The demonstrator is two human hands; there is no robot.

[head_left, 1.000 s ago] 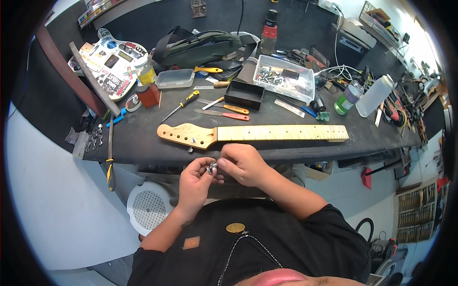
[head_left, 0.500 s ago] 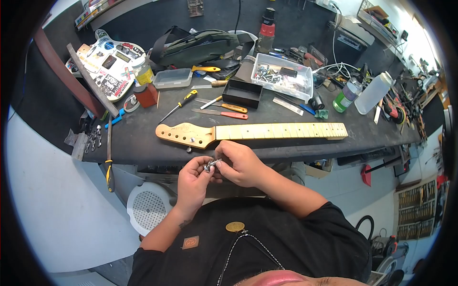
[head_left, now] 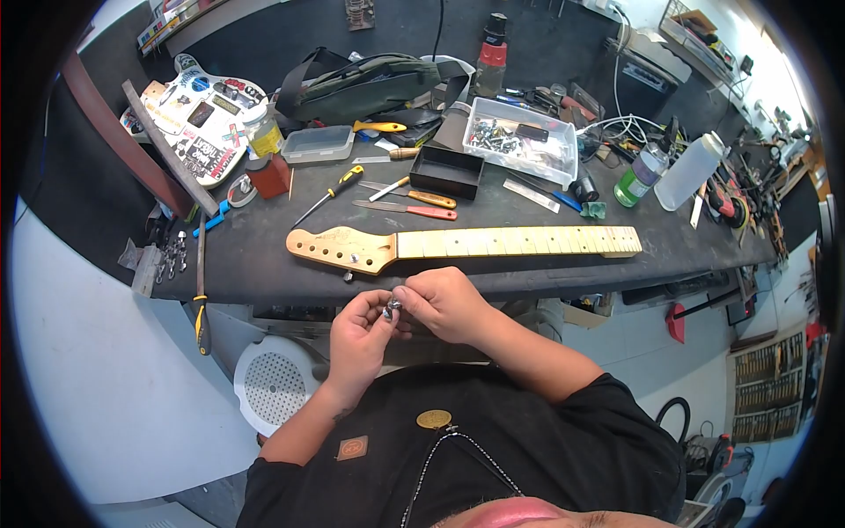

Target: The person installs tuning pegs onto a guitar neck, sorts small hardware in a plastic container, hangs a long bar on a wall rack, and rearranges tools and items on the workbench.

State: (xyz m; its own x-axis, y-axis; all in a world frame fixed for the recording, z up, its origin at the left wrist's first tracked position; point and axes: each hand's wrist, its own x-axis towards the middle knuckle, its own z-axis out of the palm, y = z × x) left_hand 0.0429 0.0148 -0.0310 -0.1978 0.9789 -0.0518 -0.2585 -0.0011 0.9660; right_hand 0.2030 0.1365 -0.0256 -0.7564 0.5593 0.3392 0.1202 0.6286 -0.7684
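Note:
In front of the table edge, my left hand point(head_left: 359, 327) and my right hand point(head_left: 447, 304) pinch a small chrome guitar tuning machine point(head_left: 393, 306) between their fingertips. The fingers cover part of it. Just beyond my hands a maple guitar neck point(head_left: 519, 242) lies across the table, headstock point(head_left: 330, 246) to the left. One tuning machine point(head_left: 349, 275) sits in the headstock, its post showing on the face and its button below the edge. The other peg holes there are bare. Several more tuning machines point(head_left: 172, 259) lie at the table's left end.
Behind the neck lie a yellow-black screwdriver point(head_left: 330, 195), files point(head_left: 407, 209), a black tray point(head_left: 447, 174) and a clear bin of hardware point(head_left: 521, 145). A stickered guitar body point(head_left: 198, 119) is at back left. A long file point(head_left: 202, 290) overhangs the front edge. Bottles point(head_left: 641, 179) stand right.
The tuning machine has turned between my fingertips and now looks more upright. My right hand has shifted slightly down, while the guitar neck has stayed in place.

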